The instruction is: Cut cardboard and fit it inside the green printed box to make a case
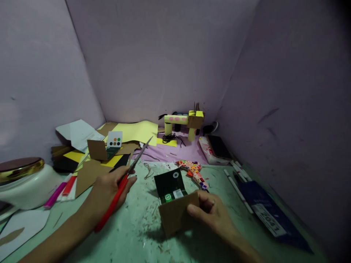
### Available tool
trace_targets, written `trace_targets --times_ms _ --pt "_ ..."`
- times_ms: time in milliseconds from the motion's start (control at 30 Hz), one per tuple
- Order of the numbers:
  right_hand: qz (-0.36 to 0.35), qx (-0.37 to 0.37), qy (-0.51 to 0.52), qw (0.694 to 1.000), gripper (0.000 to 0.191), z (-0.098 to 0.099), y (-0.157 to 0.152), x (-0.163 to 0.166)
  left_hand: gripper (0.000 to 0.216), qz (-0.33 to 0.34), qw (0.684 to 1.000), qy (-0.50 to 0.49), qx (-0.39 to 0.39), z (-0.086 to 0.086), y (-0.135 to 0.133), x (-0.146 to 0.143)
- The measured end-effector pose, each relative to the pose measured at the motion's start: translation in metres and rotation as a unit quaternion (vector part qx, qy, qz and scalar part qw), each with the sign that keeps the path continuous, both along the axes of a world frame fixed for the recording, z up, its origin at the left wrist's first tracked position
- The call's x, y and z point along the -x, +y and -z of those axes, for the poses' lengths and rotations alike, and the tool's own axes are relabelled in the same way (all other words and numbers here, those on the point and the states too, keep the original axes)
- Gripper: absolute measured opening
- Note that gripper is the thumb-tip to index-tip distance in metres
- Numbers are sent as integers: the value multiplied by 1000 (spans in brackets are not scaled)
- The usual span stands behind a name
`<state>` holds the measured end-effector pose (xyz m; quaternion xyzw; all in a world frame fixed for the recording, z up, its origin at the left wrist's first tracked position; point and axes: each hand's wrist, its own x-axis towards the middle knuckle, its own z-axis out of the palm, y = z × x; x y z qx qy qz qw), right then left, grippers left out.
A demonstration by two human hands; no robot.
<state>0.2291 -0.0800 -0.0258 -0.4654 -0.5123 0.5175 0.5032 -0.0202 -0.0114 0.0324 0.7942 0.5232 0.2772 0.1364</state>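
My left hand (109,190) is closed round a pair of red-handled scissors (123,182); the blades point up and to the right, away from me. My right hand (211,212) pinches a folded piece of brown cardboard (178,215) by its right edge, just above the green table. The cardboard's raised flap is black inside, with a small green and white label (171,197). The scissor tips stay left of the cardboard and do not touch it.
Cardboard scraps, yellow and black paper (137,131) and a dotted card (114,139) lie at the back left. A yellow cardboard animal figure (183,124) stands by the wall. A patterned glue gun (193,170), a phone (218,146), pens and a dark booklet (268,215) lie on the right. A white bowl (24,186) sits left.
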Motion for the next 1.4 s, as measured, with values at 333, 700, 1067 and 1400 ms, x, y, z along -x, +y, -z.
trace_targets --times_ms 333,700,1067,1400 --pt "139 -38 51 988 38 -6 21 -25 30 20 990 -72 124 16 10 -30" --pt "35 41 66 996 18 9 52 1 28 25 987 -99 125 32 7 -22" --pt "22 80 89 993 24 -6 51 -12 36 149 971 38 185 18 -8 -2" --pt "73 38 83 993 21 -13 42 -16 30 135 968 44 205 1 -23 -14"
